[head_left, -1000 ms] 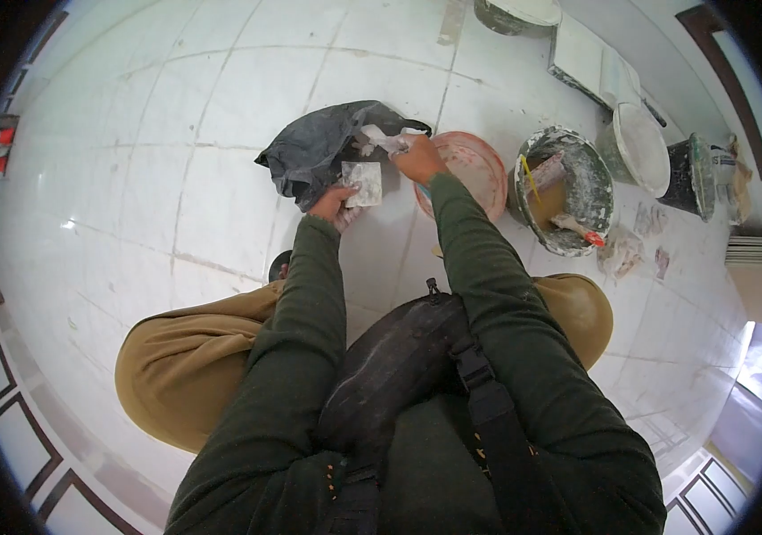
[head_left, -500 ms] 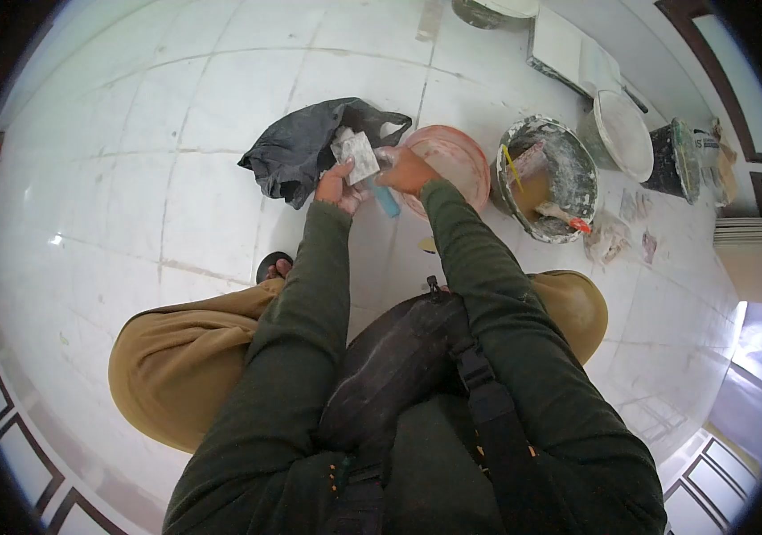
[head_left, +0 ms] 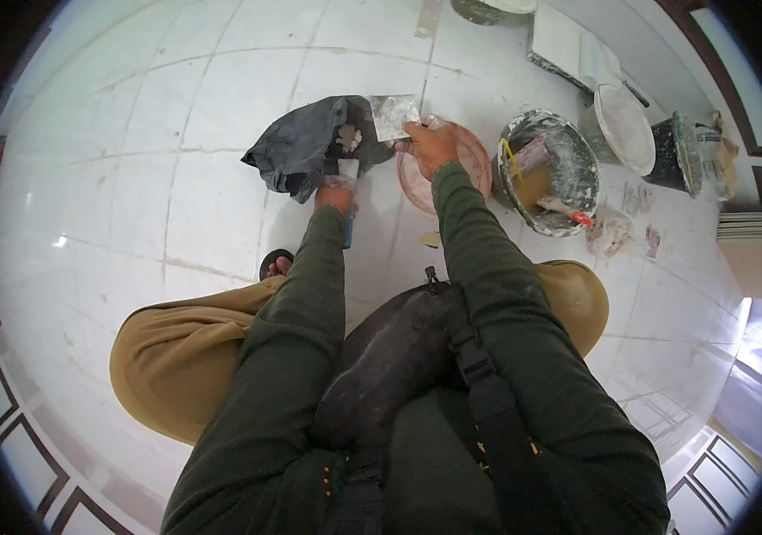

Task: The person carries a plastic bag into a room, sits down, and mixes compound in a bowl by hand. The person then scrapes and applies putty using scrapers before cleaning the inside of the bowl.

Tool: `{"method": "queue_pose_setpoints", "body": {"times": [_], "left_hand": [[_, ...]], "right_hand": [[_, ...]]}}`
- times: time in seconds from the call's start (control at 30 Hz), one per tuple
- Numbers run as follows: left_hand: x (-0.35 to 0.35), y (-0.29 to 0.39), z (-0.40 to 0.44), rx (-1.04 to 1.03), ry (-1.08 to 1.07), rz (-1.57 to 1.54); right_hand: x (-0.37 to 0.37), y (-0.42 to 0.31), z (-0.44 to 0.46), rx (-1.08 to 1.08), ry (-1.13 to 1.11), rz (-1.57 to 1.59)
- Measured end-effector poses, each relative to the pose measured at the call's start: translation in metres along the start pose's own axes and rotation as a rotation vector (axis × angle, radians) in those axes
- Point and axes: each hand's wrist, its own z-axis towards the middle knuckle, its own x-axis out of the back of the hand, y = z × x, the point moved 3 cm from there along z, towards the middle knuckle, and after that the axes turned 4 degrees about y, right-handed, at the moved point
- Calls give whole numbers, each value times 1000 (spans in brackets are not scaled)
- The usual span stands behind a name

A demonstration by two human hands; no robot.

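My right hand (head_left: 434,145) grips a square flat metal scraper (head_left: 394,116), its dusty blade pointing left beside the mouth of a black plastic bag (head_left: 296,143); the fingers hide any handle. Just below the bag's opening, my left hand (head_left: 335,196) is closed round a putty knife. Its whitish blade (head_left: 348,168) points toward the bag, and a blue handle (head_left: 349,230) shows beneath the hand. Pale lumps (head_left: 348,136) lie in the bag's mouth. Behind my right hand sits a round pinkish tub (head_left: 479,147), partly covered by the hand and sleeve.
To the right stands a black bucket (head_left: 592,169) caked with white, holding a yellow stick and a red-handled tool. Beyond it are a pale bucket (head_left: 630,134), a dark bucket (head_left: 686,156) and crumpled plastic (head_left: 610,234). White boards (head_left: 568,49) lie along the wall.
My hands have moved apart. The right hand has swung the square scraper up and right, while the left has shifted slightly down, its blue-handled putty knife now lying along the wrist.
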Motion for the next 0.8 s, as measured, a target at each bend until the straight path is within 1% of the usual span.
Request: {"method": "queue_pose_setpoints", "body": {"times": [0.1,0.17,0.23,0.3,0.37,0.4,0.5,0.57,0.63,0.67,0.7,0.77,0.8], "left_hand": [[6,-11,-1,30,8,-71],[10,-21,1,51,11,-119],[11,-70,50,93,-99,-206],[10,-75,53,90,-184,-278],[11,-39,13,39,-245,-330],[11,-43,14,64,-244,-371],[10,-45,7,142,-215,-449],[9,-25,-15,194,-163,-442],[6,-30,-17,210,-126,-407],[6,-32,-18,217,-106,-392],[4,-38,-12,225,-148,-401],[0,-57,1,237,-232,-416],[2,-53,-5,259,-234,-424]], "right_hand": [[1,10,7,-28,-66,2],[4,19,17,-58,-65,76],[6,29,22,-89,-52,170],[5,35,26,-122,-30,282],[-5,24,8,-228,-65,342],[-8,20,1,-281,-82,372],[-8,22,-1,-317,-49,224],[6,58,29,63,8,-463],[-9,47,16,333,-21,-832],[-19,39,0,406,-79,-856],[-33,28,-15,479,-139,-876],[-42,44,-17,672,-238,-958],[-44,53,-18,768,-289,-996]]}}
